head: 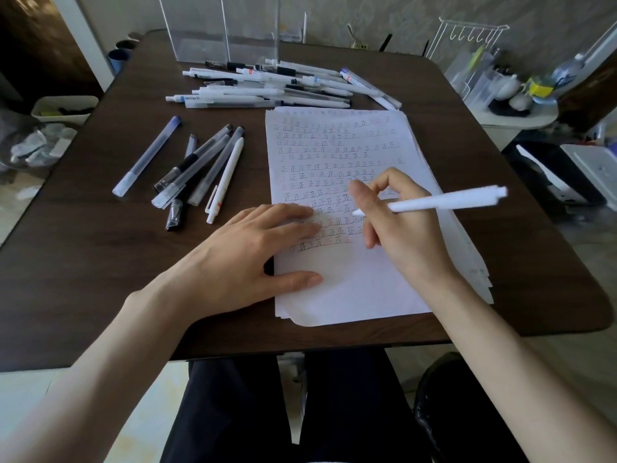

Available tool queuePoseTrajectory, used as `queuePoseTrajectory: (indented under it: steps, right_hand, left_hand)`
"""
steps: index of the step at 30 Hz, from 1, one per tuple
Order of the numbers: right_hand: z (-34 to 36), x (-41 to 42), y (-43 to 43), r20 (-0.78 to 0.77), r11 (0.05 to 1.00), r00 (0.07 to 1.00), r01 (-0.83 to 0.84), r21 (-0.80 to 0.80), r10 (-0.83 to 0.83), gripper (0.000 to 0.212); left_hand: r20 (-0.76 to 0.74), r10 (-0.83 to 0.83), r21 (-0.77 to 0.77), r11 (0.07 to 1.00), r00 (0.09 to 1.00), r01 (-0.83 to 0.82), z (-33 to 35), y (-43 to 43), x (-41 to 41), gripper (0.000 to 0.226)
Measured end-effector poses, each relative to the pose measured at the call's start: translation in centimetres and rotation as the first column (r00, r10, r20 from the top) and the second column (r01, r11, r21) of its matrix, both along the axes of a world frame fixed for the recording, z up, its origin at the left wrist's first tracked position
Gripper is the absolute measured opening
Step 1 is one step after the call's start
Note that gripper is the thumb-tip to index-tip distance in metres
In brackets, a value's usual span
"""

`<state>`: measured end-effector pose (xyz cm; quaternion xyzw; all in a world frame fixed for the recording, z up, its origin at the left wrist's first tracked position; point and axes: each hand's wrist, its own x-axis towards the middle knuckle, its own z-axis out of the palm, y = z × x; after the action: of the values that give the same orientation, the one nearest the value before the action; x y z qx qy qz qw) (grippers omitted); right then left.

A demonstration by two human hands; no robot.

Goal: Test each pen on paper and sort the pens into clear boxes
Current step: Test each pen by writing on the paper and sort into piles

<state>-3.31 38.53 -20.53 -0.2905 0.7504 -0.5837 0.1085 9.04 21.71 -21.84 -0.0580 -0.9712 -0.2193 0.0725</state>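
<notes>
Over the paper, right hand holding white pen, left hand flat

Table: bears everything below.
Paper stack: right of centre, reaching the near edge before me.
Pen heap: just behind the paper.
Clear boxes: behind the heap at the far edge; two, as far as I can tell.
Pen cluster: left of the paper.
Single pen: left of the cluster, apart.
My left hand: flat on the paper's left edge.
My right hand: over the paper, the held pen jutting right.
</notes>
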Motion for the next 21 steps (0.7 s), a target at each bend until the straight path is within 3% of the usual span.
queuePoseTrajectory:
  steps: [4, 8, 13, 21]
  right_hand:
    - [-0.36, -0.20, -0.24, -0.091, 0.999, 0.995, -0.024, 0.041, 0.028, 0.014]
    - [-0.29, -0.41, -0.09, -0.070, 0.995, 0.995, -0.060, 0.076, 0.066, 0.037]
    - [-0.04, -0.30, -0.10, -0.016, 0.990, 0.990, -0.143, 0.014, 0.143, 0.031]
    - [0.08, -0.10, -0.01, -0.029, 0.974, 0.975, -0.217, 0.067, 0.219, 0.040]
  left_hand:
    - [-0.032, 0.032, 0.088, 0.996, 0.999, -0.029, 0.51, 0.04, 0.20, 0.075]
    - [-0.049, 0.019, 0.206, 0.978, 0.999, -0.009, 0.77, 0.12, 0.37, 0.070]
    - [-0.137, -0.102, 0.092, 0.989, 0.985, 0.115, 0.49, 0.05, 0.13, 0.060]
    - [-0.348, -0.118, -0.006, 0.992, 0.930, 0.124, 0.23, 0.51, 0.14, 0.046]
